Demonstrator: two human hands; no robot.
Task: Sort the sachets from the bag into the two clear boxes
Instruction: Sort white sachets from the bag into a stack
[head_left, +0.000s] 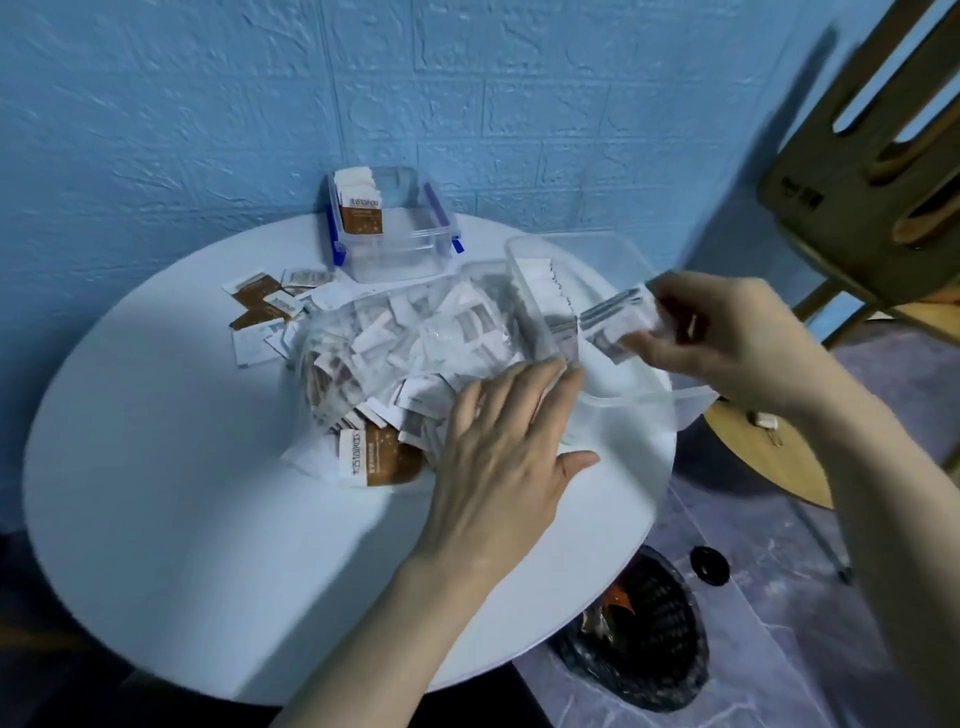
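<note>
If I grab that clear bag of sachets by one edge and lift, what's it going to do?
The bag looks thin and crumpled, so it would probably sag. Its mouth seems open near the left hand, with sachets already spilling out, so more would likely slide onto the table.

- My left hand (506, 441) lay palm down, its forearm reaching in from 6 o'clock, fingers straight and spread toward 1 o'clock, thumb out toward 3 o'clock.
- My right hand (727, 338) came in from 4 o'clock, fingers curled toward 9 o'clock, pinching blurred sachets (618, 317).
</note>
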